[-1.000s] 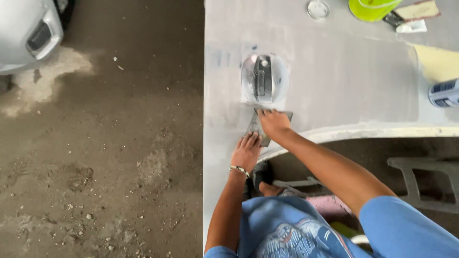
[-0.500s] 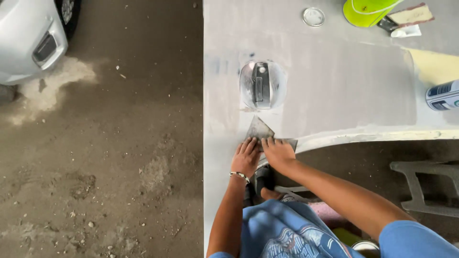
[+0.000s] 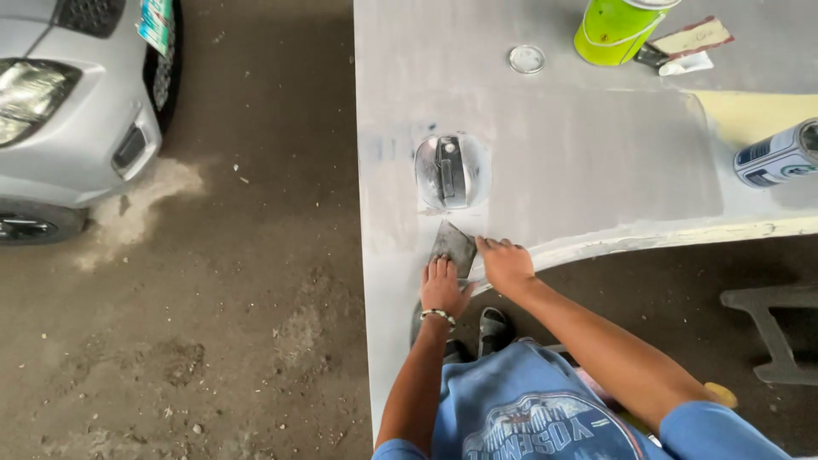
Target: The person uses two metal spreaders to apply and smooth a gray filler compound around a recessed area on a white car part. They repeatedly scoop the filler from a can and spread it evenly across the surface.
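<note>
Grey primer covers the car panel (image 3: 596,162) I'm looking down on, and both hands sit at its near edge, just below the round handle recess (image 3: 452,170). A second ago the right hand (image 3: 504,266) was stretched further up toward that recess with the sandpaper (image 3: 452,244) under it; now it has drawn back beside the left hand (image 3: 441,285), so the rubbing has shifted to the strip by the edge. The sandpaper lies flat on the panel, one corner pointing up at the recess. My left hand is spread nearly flat, fingertips pressing the sheet's lower edge; the right is loosely curled, fingertips touching its right side. Neither grips it. A green can (image 3: 615,30), a small lid (image 3: 527,58) and a spray can (image 3: 780,153) rest further up the panel, well apart from the hands.
</note>
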